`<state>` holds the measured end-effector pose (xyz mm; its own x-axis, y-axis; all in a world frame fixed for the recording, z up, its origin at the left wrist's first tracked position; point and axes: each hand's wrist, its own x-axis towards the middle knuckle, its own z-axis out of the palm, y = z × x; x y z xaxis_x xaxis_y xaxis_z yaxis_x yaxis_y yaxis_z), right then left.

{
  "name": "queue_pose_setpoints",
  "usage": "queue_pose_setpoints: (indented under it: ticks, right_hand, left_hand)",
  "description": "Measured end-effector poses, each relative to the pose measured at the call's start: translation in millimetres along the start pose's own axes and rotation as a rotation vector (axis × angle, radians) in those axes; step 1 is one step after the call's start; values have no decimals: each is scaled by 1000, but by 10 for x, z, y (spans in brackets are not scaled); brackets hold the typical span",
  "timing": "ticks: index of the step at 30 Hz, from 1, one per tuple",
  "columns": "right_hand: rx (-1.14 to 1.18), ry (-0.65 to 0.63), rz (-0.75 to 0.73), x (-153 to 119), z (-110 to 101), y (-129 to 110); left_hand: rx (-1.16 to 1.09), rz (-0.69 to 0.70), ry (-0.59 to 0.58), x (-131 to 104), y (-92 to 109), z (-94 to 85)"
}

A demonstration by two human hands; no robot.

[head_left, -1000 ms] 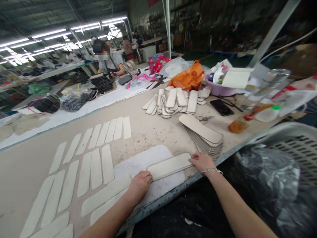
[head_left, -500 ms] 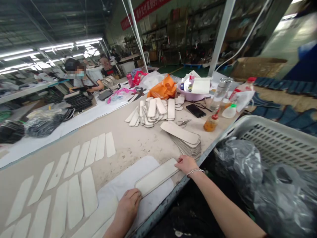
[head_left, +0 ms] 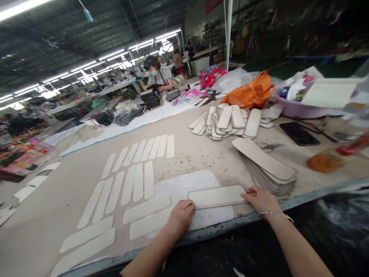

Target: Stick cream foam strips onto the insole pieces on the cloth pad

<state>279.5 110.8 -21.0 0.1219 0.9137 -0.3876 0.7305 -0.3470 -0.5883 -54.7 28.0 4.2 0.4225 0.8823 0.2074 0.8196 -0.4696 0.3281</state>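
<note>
A long cream piece with a dark edge (head_left: 217,196) lies over a white sheet (head_left: 198,179) near the table's front edge. My left hand (head_left: 182,216) has its fingers closed at the piece's left end. At the right end, my right hand (head_left: 258,198), with a bracelet at the wrist, pinches the corner. Just behind that hand is a fanned stack of similar pieces (head_left: 265,161). Flat cream strips (head_left: 138,182) lie in rows to the left, and two more strips (head_left: 148,209) lie beside my left hand.
Farther back are a loose pile of pieces (head_left: 230,121), an orange bag (head_left: 253,92), scissors (head_left: 268,146), a black phone (head_left: 299,133), a purple basin (head_left: 302,108) and a bottle with orange contents (head_left: 325,161). A masked person (head_left: 157,77) sits across the table.
The view has swung left, so things appear farther right and more of the strips show. Both hands keep their places at the two ends of the cream piece.
</note>
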Motion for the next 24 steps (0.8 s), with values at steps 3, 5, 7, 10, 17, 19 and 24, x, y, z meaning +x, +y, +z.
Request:
queue_pose_setpoints:
  ticks: [3,5,7,10,17,19,24]
  right_hand:
    - [-24,12,-18,5,5,-1]
    - [-31,12,-29,4,6,-5]
    - [-25,9,-25,-5,-1,-20]
    - [-18,22,-22,-36,-27,-68]
    - [2,86,2,-59,-57,-176]
    - [3,94,14,-57,-59,-189]
    - [-7,100,25,-64,-62,-209]
  left_hand:
    - [-7,3,-12,28,-22,17]
    - [-17,10,-1,42,-50,30]
    - [-20,31,6,51,-78,42]
    - [-22,61,35,49,-104,56]
    - [-31,120,107,36,-182,83]
    - [-34,140,114,44,-207,85]
    - [-25,160,109,63,-206,71]
